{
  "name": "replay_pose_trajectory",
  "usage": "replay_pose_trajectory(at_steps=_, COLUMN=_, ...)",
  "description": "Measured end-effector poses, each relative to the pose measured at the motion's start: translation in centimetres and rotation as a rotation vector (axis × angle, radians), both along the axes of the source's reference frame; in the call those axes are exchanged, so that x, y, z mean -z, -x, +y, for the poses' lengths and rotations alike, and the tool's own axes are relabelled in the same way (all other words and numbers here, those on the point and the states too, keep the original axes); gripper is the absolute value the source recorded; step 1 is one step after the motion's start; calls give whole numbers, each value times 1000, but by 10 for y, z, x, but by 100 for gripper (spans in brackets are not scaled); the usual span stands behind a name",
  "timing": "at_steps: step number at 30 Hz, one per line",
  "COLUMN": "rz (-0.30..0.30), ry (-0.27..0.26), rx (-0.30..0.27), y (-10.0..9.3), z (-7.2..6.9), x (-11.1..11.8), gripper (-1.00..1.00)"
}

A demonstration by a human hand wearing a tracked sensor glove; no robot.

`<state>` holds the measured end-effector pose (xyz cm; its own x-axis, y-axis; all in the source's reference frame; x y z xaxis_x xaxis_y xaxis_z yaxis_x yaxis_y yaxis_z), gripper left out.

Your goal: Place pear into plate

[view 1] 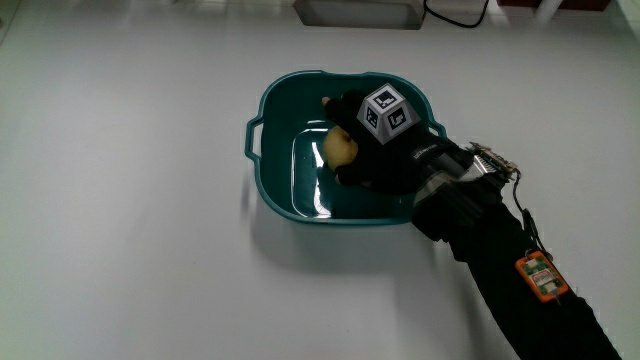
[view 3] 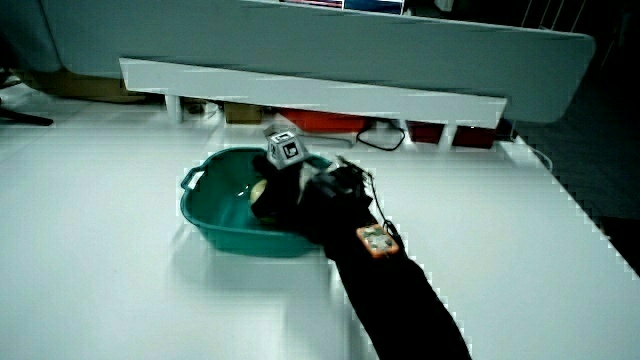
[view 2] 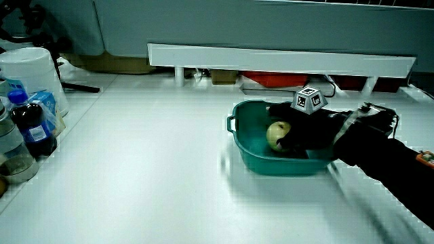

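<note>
A pale yellow pear [view 1: 339, 146] sits low inside a teal basin-like plate [view 1: 277, 190] with two small handles. The gloved hand [view 1: 372, 148] reaches into the basin with its fingers curled around the pear, the patterned cube [view 1: 387, 111] on its back. In a side view the pear [view 2: 277, 134] shows inside the basin [view 2: 252, 158] in the hand's [view 2: 298, 129] grasp. In a side view the hand [view 3: 290, 190] and forearm cover most of the pear within the basin [view 3: 215, 228]; only a pale sliver shows.
A low white partition [view 2: 271, 57] runs along the table's edge farthest from the person. A white bucket [view 2: 32, 71], a dark bottle [view 2: 30, 125] and other containers stand together at the table's edge in a side view. A grey box [view 1: 358, 12] lies near the partition.
</note>
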<state>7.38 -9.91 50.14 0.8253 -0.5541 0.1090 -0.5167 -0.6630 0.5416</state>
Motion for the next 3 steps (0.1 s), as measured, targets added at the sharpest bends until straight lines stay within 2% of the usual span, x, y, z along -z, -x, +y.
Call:
replay_pose_trajectory(at_steps=1, rz=4, ry=-5, rx=-8, y=-3, z=0, x=2, gripper=-100)
replay_pose_trajectory(at_steps=2, rz=8, ry=-38, rx=-28, y=-8, z=0, x=5, gripper=-100)
replay_pose_trajectory(at_steps=3, rz=-5, ry=-35, rx=-28, y=-12, z=1, x=9, gripper=-100)
